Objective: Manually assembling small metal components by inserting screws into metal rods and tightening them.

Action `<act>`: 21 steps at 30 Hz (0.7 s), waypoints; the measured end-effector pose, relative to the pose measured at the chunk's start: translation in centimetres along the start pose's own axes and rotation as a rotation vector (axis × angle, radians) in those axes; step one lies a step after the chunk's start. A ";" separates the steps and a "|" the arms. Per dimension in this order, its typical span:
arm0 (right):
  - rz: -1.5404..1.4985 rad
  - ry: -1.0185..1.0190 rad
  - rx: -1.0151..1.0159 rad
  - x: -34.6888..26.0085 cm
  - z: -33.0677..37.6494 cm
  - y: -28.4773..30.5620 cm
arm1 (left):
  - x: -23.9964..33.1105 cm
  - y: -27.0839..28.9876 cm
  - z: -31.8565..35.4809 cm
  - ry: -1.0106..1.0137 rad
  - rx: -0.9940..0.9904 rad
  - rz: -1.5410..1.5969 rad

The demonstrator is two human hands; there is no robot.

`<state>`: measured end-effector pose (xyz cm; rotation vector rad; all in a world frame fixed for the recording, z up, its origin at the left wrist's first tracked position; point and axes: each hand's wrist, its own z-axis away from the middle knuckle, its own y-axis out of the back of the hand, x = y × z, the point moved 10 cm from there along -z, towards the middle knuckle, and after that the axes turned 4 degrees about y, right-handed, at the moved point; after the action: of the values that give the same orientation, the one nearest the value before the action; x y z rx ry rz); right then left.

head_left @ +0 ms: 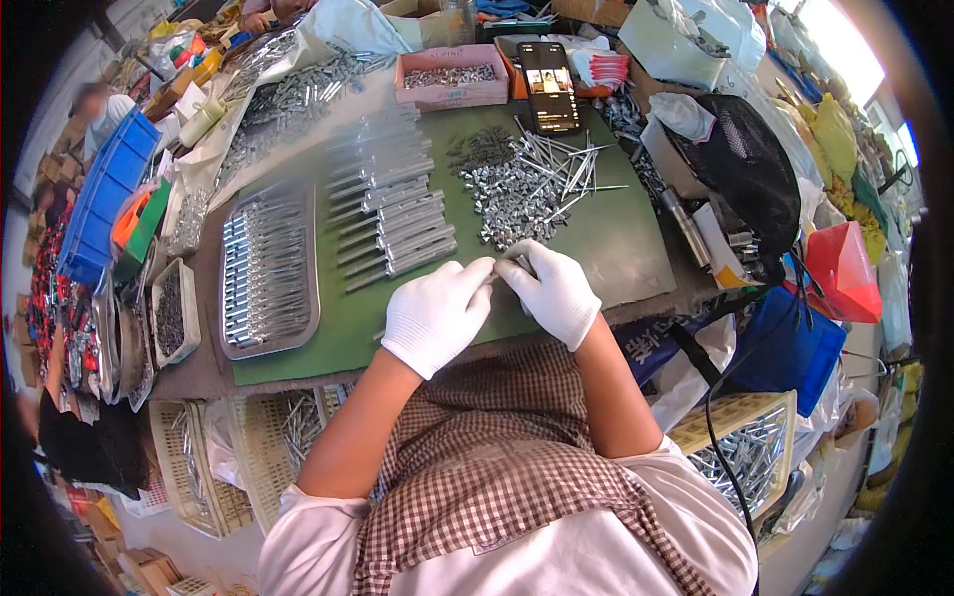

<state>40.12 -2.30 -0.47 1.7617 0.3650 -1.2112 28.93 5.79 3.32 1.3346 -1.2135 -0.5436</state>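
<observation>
Both my hands wear white knit gloves and meet over the near part of the green mat point(626, 258). My left hand point(437, 310) is pinched closed, and its fingertips touch those of my right hand point(554, 288), which is closed too. Whatever sits between the fingertips is too small and covered to make out. Just beyond them spreads a heap of small silver metal sleeves point(512, 207). Long thin silver pins point(571, 169) lie crisscrossed on its far right side, and tiny dark parts point(479, 149) lie behind. Rows of silver rods point(412, 233) rest left of the heap.
Left of the rods, a metal tray point(264, 350) holds lined-up rods. A pink box point(452, 94) of small parts and a propped phone point(550, 87) stand at the back. A black mesh bag point(745, 164), red bin point(843, 270) and blue bin point(795, 348) are on the right.
</observation>
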 end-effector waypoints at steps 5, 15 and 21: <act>0.059 0.114 -0.039 -0.4 -0.5 -0.3 | 0.4 -0.4 -0.5 -0.044 0.099 -0.002; -0.026 0.095 -0.008 0.0 -0.1 0.1 | 0.2 -0.2 -0.8 -0.069 0.104 0.008; 0.010 0.087 -0.006 -0.2 0.0 0.4 | -0.3 -0.9 -1.2 0.003 -0.059 0.080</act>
<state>40.25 -2.47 -0.06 1.8126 0.4103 -1.1280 30.15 6.32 2.62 1.2316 -1.2345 -0.5161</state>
